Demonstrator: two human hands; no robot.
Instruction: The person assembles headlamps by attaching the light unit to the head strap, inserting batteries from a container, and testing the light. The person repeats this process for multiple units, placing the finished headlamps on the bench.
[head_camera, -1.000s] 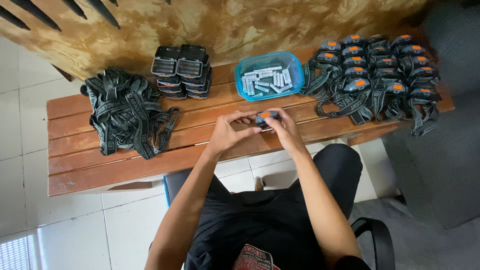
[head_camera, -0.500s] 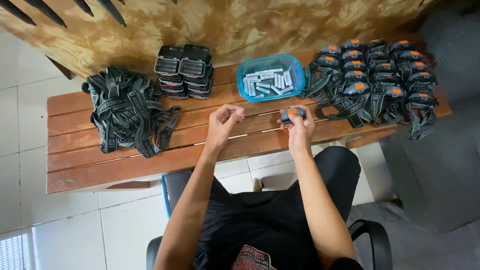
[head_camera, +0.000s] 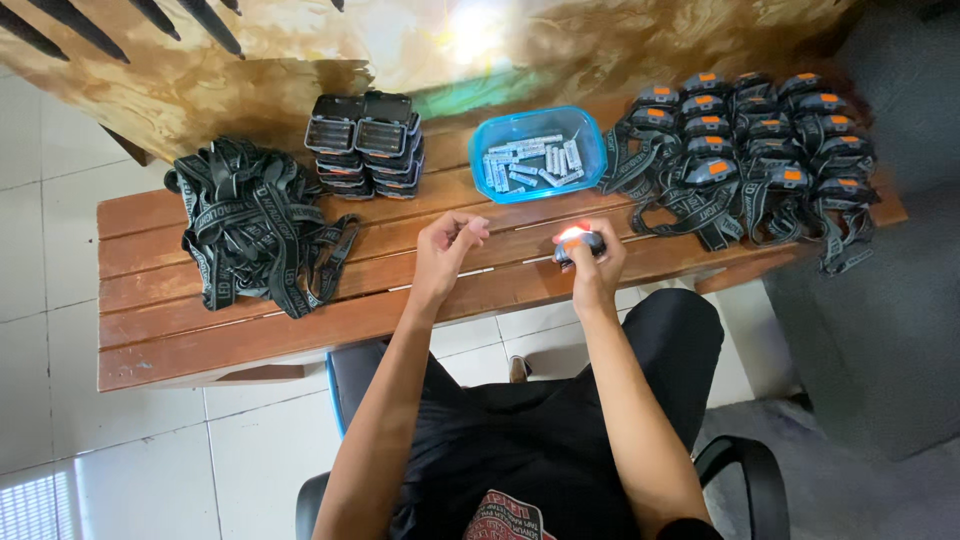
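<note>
My right hand (head_camera: 597, 262) grips a small dark headlamp unit (head_camera: 578, 243) over the front middle of the wooden bench (head_camera: 250, 330); its lamp glows bright. My left hand (head_camera: 447, 245) hovers a little to its left with the fingers loosely curled and nothing in them. Behind both hands stands a blue plastic tub (head_camera: 482, 135) holding several small batteries (head_camera: 535, 162).
A heap of black head straps (head_camera: 250, 225) lies at the bench's left. A stack of black lamp housings (head_camera: 365, 145) stands behind the middle. Several finished headlamps with orange buttons (head_camera: 750, 150) fill the right end. I sit on a chair (head_camera: 735, 470) over a tiled floor.
My hands were together on the unit a second ago. The right hand has carried it rightward, the left hand has let go, and the lamp has lit up.
</note>
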